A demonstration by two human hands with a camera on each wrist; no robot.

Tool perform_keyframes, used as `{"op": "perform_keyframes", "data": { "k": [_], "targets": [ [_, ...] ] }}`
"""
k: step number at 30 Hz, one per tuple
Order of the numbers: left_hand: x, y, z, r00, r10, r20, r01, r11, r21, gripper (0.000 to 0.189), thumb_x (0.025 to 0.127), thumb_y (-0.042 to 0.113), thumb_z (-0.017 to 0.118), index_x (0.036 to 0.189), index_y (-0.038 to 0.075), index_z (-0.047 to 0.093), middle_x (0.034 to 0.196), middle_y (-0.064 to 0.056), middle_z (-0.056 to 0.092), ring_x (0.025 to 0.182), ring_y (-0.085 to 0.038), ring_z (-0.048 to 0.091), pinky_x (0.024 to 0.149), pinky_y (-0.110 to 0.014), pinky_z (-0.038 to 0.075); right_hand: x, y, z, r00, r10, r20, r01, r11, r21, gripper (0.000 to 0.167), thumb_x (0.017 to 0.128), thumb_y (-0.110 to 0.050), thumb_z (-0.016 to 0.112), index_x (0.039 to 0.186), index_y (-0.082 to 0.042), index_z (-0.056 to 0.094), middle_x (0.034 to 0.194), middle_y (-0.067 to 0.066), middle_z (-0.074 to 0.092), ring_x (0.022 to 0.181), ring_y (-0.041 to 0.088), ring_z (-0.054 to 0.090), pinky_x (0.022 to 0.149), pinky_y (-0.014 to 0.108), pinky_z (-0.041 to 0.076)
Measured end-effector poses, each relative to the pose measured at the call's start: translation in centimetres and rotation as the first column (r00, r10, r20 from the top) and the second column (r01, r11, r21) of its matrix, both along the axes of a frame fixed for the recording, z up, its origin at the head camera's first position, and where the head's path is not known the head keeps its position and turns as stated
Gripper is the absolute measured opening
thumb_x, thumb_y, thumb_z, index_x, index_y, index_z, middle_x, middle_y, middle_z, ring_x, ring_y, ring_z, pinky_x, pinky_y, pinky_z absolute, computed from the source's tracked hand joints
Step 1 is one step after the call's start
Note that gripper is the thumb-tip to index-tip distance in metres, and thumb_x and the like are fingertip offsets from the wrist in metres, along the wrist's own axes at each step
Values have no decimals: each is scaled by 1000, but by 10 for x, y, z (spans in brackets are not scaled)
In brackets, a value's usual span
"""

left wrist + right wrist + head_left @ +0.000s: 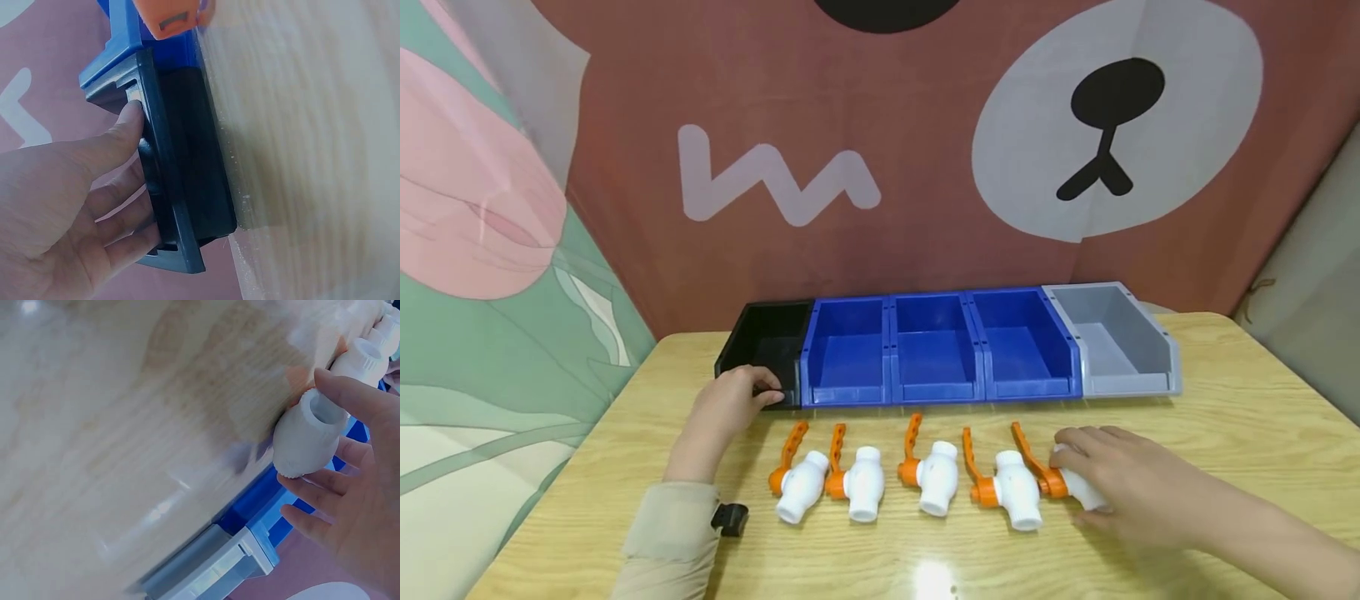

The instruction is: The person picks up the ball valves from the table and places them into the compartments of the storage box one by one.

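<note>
My left hand [730, 412] holds the front lip of the black bin [769, 321] at the left end of a row. In the left wrist view, the thumb lies on the black bin's rim [164, 162] and the fingers reach inside. At the right, my right hand [1131, 479] grips the rightmost white ball valve [1084, 492], which has an orange lever handle. The right wrist view shows the thumb by the open end of this valve [306, 440] and fingertips at its other end. The hand partly hides the valve in the head view.
Several more white valves with orange handles, such as the leftmost valve [802, 487], lie in a line on the wooden table [850, 558]. Behind them stand three blue bins [936, 392] and a grey bin [1131, 383]. A printed cloth [910, 233] hangs behind the table.
</note>
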State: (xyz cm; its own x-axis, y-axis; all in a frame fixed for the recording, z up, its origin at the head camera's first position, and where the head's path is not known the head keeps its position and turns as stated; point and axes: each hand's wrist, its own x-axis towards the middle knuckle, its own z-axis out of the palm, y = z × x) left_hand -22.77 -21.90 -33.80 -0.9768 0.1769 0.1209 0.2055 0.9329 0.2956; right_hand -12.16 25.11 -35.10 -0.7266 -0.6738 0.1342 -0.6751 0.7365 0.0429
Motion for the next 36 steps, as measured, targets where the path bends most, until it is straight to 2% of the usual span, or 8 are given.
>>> {"op": "perform_keyframes", "data": {
  "k": [6,11,14,17,23,26,32,36],
  "targets": [
    [0,3,-5,1000,12,20,-12,1000,17,12,92,20,72,99,11,74,95,-6,69,89,-27,64,82,-48,54,-4,3,5,999,25,48,-28,998,57,55,66,-35,90,111,-16,65,117,7,60,103,32,61,87,54,51],
    [-1,4,-5,1000,17,2,-17,1000,18,11,91,19,73,98,11,74,95,-6,69,88,-27,64,82,-48,54,-6,4,8,996,86,2,-86,992,89,58,60,-38,93,107,-17,65,106,-1,57,92,24,60,80,48,54],
    [-1,3,-5,1000,18,-3,-18,1000,17,11,91,19,73,97,11,74,95,-6,69,88,-27,64,81,-47,54,-7,4,11,995,100,-3,-99,990,105,59,58,-39,94,105,-18,65,103,-2,56,90,23,59,78,48,54],
    [-1,1,-5,1000,18,-5,-18,1000,16,11,91,19,73,97,10,74,95,-6,69,88,-27,64,81,-47,54,-8,6,14,997,71,22,-73,989,128,57,59,-37,94,105,-20,65,104,-2,57,91,24,60,80,49,54],
    [-2,0,-3,1000,17,-4,-17,1000,13,11,91,19,73,97,10,74,94,-6,69,87,-27,64,81,-47,54,-9,16,22,998,-6,64,-4,987,158,57,60,-30,95,107,-20,64,115,8,58,96,34,63,83,55,53],
    [-1,0,-2,1000,15,-1,-15,1000,12,11,91,19,73,97,10,74,94,-6,69,87,-27,64,81,-47,54,-11,24,26,999,-12,42,5,988,153,58,57,-28,95,105,-21,63,117,11,58,97,38,63,82,58,52],
    [-1,0,-2,1000,10,0,-10,1000,8,10,91,19,73,97,10,74,94,-6,69,85,-26,63,79,-47,54,-18,38,40,998,-6,-63,14,991,135,57,54,-33,96,98,-25,62,109,1,57,84,24,62,72,49,55],
    [-1,0,-2,1000,18,8,-18,1000,7,11,92,19,72,98,10,73,95,-7,68,86,-26,63,80,-47,54,-24,46,48,994,-8,-113,23,991,129,59,52,-36,97,98,-23,64,108,2,59,82,23,62,73,49,55]
  ]
}}
